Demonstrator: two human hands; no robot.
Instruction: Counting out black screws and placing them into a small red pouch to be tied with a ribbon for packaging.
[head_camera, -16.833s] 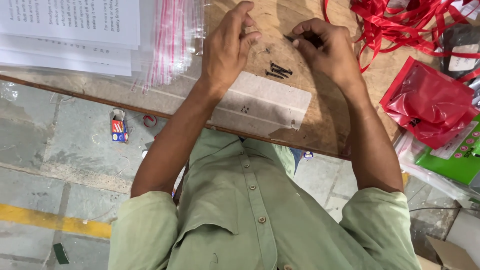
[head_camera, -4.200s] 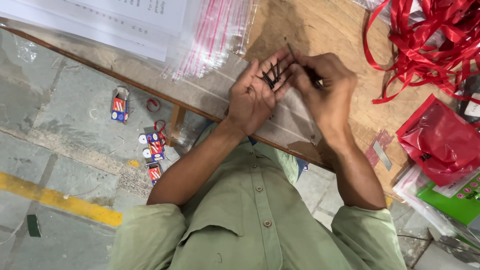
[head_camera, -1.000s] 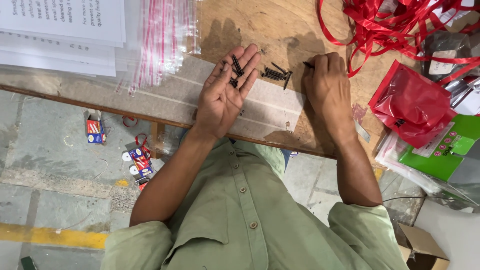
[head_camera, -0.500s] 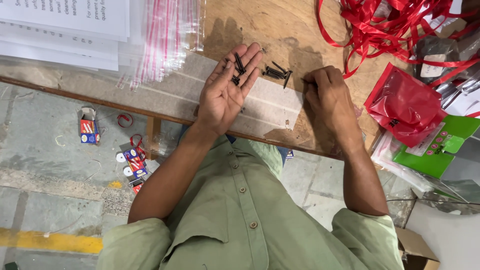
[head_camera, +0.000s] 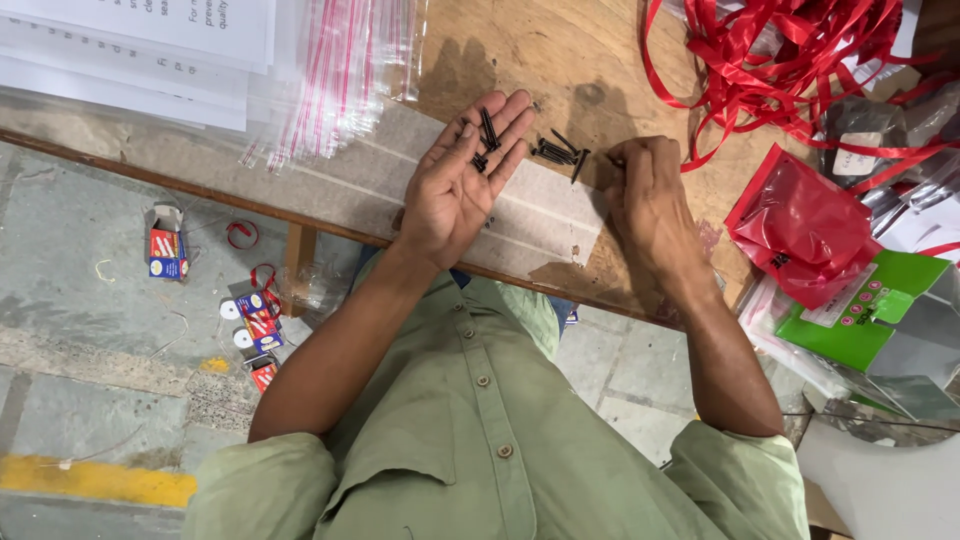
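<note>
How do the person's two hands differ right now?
The left hand lies palm up and open, fingers spread flat; the right hand is palm down with fingers curled. The left hand carries a few black screws on its fingers; the right hand's fingertips pinch at the table beside a small pile of screws. Both rest over the table's near edge.

Left hand (head_camera: 462, 185): palm up, flat and open, fingers together and stretched toward 1 o'clock.
Left forearm: bare, running from the 7 o'clock side up to the wrist, elbow bent at a rolled green sleeve.
Right hand (head_camera: 650, 195): knuckles up, fingers curled under into a loose closed grip, fingertips hidden, pointing toward 11 o'clock.
Right forearm: bare, descending toward 5 o'clock into a rolled green sleeve.
Spacing: hands near, apart.
</note>
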